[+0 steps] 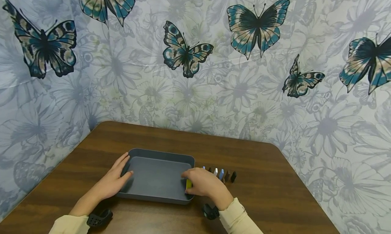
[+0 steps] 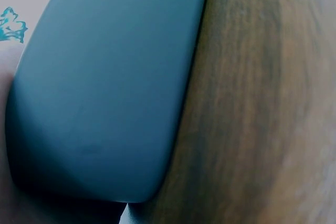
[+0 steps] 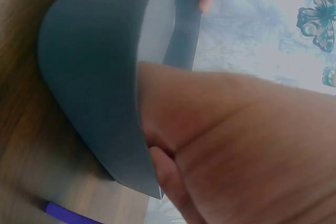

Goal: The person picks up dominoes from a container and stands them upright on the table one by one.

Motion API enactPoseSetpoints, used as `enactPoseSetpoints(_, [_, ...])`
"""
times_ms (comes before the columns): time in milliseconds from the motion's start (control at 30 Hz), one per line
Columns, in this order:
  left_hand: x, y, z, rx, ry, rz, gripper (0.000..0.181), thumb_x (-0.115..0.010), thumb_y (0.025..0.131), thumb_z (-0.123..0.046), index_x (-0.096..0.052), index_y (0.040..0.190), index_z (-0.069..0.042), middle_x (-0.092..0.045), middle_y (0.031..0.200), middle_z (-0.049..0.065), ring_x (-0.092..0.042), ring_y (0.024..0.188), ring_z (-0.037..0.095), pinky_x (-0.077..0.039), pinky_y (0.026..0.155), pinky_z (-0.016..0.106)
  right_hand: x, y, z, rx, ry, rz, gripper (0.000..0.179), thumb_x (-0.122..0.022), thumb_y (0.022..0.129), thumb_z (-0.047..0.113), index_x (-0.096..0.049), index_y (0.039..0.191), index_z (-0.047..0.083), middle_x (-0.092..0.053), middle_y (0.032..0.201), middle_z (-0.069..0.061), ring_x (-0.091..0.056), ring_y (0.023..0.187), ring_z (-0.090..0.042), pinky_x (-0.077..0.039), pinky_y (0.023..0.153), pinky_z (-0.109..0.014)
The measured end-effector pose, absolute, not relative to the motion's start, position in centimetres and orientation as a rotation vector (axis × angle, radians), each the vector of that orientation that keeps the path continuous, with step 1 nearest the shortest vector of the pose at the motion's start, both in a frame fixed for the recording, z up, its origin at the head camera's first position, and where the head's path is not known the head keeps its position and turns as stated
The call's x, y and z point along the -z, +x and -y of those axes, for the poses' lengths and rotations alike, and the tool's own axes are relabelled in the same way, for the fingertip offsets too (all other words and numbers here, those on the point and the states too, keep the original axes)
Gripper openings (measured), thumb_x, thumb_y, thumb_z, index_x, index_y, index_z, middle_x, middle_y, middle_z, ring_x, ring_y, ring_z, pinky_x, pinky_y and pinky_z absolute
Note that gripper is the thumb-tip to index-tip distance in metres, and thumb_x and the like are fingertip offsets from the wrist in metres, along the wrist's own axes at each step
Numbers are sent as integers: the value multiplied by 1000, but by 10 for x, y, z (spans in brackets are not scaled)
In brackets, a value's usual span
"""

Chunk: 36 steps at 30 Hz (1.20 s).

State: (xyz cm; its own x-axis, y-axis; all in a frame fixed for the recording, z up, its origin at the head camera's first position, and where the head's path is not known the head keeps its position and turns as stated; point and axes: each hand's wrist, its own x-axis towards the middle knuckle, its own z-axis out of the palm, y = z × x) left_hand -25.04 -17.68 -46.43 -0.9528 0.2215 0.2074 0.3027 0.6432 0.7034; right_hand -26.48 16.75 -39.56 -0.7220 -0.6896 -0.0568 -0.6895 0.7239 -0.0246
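A dark grey rectangular tray (image 1: 159,174) rests on the table in the head view. My left hand (image 1: 111,181) lies along its left rim, fingers fairly straight and the thumb over the inside. In the left wrist view the outer wall of the tray (image 2: 110,87) fills much of the picture. Over the tray's right end, my right hand (image 1: 203,183) pinches a small yellow block (image 1: 188,184) between thumb and fingers. The right wrist view shows that hand reaching over the tray wall; its fingertips and the block are hidden there.
Right of the tray, several small flat blocks stand upright in a row, among them a blue block (image 1: 221,174) and a black block (image 1: 233,177). A purple strip-like piece (image 3: 71,213) lies beside the tray. Behind the wooden table (image 1: 146,133) hangs a butterfly-patterned cloth (image 1: 213,101).
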Motion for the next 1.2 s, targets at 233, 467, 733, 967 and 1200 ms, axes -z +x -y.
enactPoseSetpoints(233, [463,-250,177,1232,-440,2756,77,-57,106,-29,-19,159,12,-9,168,29,-17,150,57,-28,110,75,395,-264,-164,-72,-1140,-2867,44,-87,85,25,-73,127,18,-73,119,6,-68,105,-9,-56,86,-25])
enactPoseSetpoints(467, [463,-251,177,1232,-438,2757,77,-58,106,-27,-19,159,13,-8,168,30,-17,150,58,-27,110,75,396,-264,-163,-85,-1124,-2873,42,-87,85,26,-73,124,21,-73,117,10,-68,104,-8,-56,86,-25])
enactPoseSetpoints(733, [464,-252,177,1220,-441,2759,76,-57,106,-27,-19,158,13,-9,167,30,-17,149,58,-27,110,76,394,-262,-162,-101,-1126,-2876,42,-89,83,25,-74,122,24,-73,118,11,-68,107,-9,-57,86,-26])
enactPoseSetpoints(967, [464,-252,178,1219,-434,2755,76,-58,106,-27,-20,158,12,-9,168,29,-17,150,57,-26,110,76,399,-265,-160,-24,-1189,-2882,25,-81,90,30,-77,114,23,-75,105,13,-64,83,-1,-53,70,-19])
enactPoseSetpoints(1200, [464,-251,179,1227,-441,2746,76,-57,106,-28,-19,159,12,-9,168,30,-17,150,58,-27,110,75,401,-264,-158,-35,-1181,-2885,29,-84,86,39,-76,110,25,-72,97,15,-58,78,0,-51,68,-19])
